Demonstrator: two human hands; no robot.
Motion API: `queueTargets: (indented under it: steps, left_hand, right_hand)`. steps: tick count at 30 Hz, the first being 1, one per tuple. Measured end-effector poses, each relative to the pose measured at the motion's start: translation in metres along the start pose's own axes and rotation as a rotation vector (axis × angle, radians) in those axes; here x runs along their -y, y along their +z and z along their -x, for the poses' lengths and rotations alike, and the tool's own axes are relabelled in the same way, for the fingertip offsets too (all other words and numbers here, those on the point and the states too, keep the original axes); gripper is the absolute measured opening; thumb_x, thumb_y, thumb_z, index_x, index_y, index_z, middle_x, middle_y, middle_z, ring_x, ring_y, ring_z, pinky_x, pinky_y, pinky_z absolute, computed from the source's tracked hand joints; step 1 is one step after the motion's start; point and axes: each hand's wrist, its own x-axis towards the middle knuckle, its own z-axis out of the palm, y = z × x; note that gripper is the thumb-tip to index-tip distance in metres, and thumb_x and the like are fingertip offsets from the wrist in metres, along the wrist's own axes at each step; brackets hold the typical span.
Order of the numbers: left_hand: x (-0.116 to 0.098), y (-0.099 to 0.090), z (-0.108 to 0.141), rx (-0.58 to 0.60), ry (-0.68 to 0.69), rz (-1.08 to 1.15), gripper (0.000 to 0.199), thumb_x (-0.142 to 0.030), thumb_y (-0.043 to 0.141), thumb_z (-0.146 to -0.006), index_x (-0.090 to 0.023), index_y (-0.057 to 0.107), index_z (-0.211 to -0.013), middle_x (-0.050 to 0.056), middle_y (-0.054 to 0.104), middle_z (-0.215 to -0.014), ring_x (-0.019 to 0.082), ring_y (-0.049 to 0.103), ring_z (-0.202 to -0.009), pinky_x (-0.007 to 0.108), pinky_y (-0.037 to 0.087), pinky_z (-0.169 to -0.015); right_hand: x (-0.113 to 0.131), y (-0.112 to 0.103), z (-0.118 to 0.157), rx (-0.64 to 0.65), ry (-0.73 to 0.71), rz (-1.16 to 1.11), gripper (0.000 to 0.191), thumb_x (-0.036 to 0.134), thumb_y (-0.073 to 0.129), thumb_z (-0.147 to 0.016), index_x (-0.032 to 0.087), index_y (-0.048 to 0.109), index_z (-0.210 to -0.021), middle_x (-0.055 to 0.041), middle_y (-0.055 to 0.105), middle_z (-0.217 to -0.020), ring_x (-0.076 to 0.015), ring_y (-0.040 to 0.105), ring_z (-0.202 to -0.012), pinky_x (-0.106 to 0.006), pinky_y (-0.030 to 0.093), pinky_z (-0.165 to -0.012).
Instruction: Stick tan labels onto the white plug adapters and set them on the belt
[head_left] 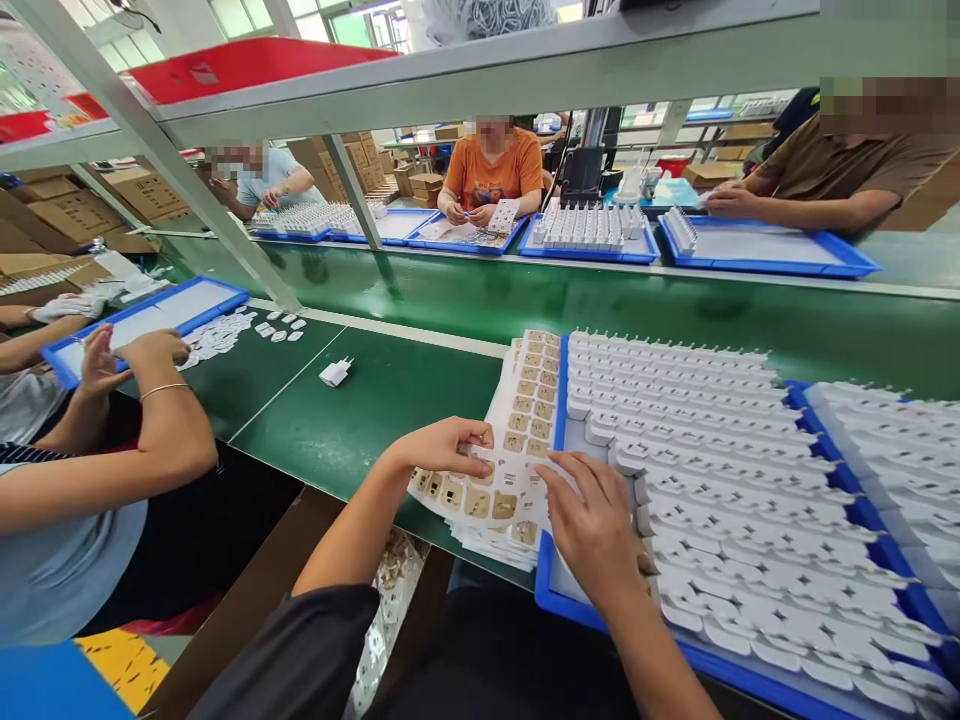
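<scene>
Left hand, sheet, right hand — all over the counter.

A white plug lies well left of the sheet. The left thumb and forefinger stand a little apart, thumb against the sheet; whether hidden fingers grip it, I cannot tell. The sheet — white with gold labels — bows below that thumb and reaches toward the right fingertips. There, thumb and forefinger nearly meet at its right edge, any pinch too small to tell. Rows of plugs fill a blue tray just beside.
</scene>
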Motion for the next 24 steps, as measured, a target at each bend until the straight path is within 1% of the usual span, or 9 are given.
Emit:
queueTargets:
  steps: [3, 5, 7, 10, 13, 16, 19, 22, 24]
  left_hand:
    - [-0.002, 0.006, 0.000, 0.043, -0.039, 0.112, 0.041, -0.048, 0.075, -0.075, -0.019, 0.049, -0.087, -0.009, 0.048, -0.060, 0.005, 0.034, -0.048, 0.018, 0.027, -0.046]
    - [-0.004, 0.009, -0.001, 0.045, -0.056, 0.166, 0.044, -0.052, 0.072, -0.077, -0.020, 0.047, -0.094, -0.011, 0.044, -0.056, 0.005, 0.029, -0.044, 0.018, 0.023, -0.043]
    - [-0.005, 0.012, -0.001, 0.030, -0.061, 0.210, 0.046, -0.054, 0.070, -0.077, -0.021, 0.046, -0.096, -0.012, 0.041, -0.055, 0.005, 0.027, -0.043, 0.018, 0.021, -0.043]
    - [-0.008, 0.016, -0.002, 0.019, -0.063, 0.252, 0.048, -0.054, 0.073, -0.074, -0.020, 0.046, -0.095, -0.011, 0.042, -0.057, 0.005, 0.029, -0.045, 0.018, 0.022, -0.044]
    - [-0.010, 0.019, -0.002, 0.024, -0.066, 0.263, 0.047, -0.053, 0.073, -0.073, -0.020, 0.046, -0.094, -0.010, 0.044, -0.058, 0.005, 0.030, -0.045, 0.017, 0.023, -0.043]
    - [-0.010, 0.021, -0.004, 0.025, -0.066, 0.248, 0.045, -0.052, 0.071, -0.074, -0.021, 0.046, -0.095, -0.010, 0.044, -0.059, 0.005, 0.031, -0.044, 0.017, 0.023, -0.042]
    - [-0.006, 0.020, -0.005, 0.019, -0.061, 0.204, 0.044, -0.051, 0.069, -0.076, -0.021, 0.046, -0.097, -0.010, 0.043, -0.057, 0.005, 0.032, -0.043, 0.017, 0.025, -0.043]
    - [-0.001, 0.013, -0.007, 0.002, -0.057, 0.106, 0.041, -0.051, 0.066, -0.079, -0.020, 0.048, -0.100, -0.010, 0.044, -0.057, 0.006, 0.033, -0.043, 0.018, 0.027, -0.043]
    - [0.002, 0.007, -0.009, -0.017, -0.053, 0.006, 0.039, -0.050, 0.065, -0.081, -0.020, 0.051, -0.101, -0.008, 0.048, -0.059, 0.007, 0.037, -0.045, 0.019, 0.031, -0.045]
  right_hand:
    - [0.011, -0.002, -0.003, 0.074, -0.115, -0.056, 0.027, 0.008, 0.054, -0.096, 0.018, 0.065, -0.117, -0.0091, 0.071, -0.117, -0.0302, 0.058, -0.112, -0.052, 0.039, -0.102]
    - [0.016, -0.002, -0.005, 0.107, -0.143, -0.143, 0.022, 0.012, 0.057, -0.096, 0.019, 0.065, -0.116, -0.0073, 0.072, -0.114, -0.0280, 0.058, -0.110, -0.049, 0.039, -0.101]
    - [0.018, -0.001, -0.007, 0.114, -0.126, -0.205, 0.021, 0.015, 0.060, -0.096, 0.020, 0.066, -0.115, -0.0066, 0.071, -0.112, -0.0265, 0.058, -0.106, -0.046, 0.041, -0.096]
    - [0.019, 0.000, -0.007, 0.108, -0.082, -0.268, 0.021, 0.016, 0.060, -0.096, 0.022, 0.067, -0.115, -0.0072, 0.070, -0.109, -0.0253, 0.056, -0.102, -0.042, 0.044, -0.089]
    - [0.019, 0.001, -0.007, 0.087, -0.047, -0.324, 0.017, 0.014, 0.060, -0.096, 0.022, 0.068, -0.108, -0.0069, 0.070, -0.104, -0.0245, 0.056, -0.098, -0.041, 0.045, -0.086]
    - [0.019, 0.001, -0.006, 0.049, -0.044, -0.352, 0.013, 0.012, 0.061, -0.095, 0.022, 0.067, -0.101, -0.0060, 0.071, -0.100, -0.0240, 0.057, -0.095, -0.040, 0.044, -0.084]
    - [0.017, -0.003, -0.005, 0.038, -0.042, -0.368, 0.014, 0.010, 0.062, -0.094, 0.022, 0.065, -0.099, -0.0048, 0.071, -0.099, -0.0235, 0.058, -0.094, -0.040, 0.042, -0.084]
    - [0.014, -0.012, -0.004, 0.040, -0.021, -0.418, 0.016, 0.008, 0.062, -0.092, 0.023, 0.064, -0.098, -0.0043, 0.071, -0.099, -0.0229, 0.060, -0.094, -0.040, 0.042, -0.084]
    - [0.011, -0.019, -0.002, 0.051, 0.009, -0.481, 0.016, 0.007, 0.060, -0.092, 0.023, 0.062, -0.097, -0.0043, 0.070, -0.098, -0.0222, 0.061, -0.093, -0.039, 0.043, -0.084]
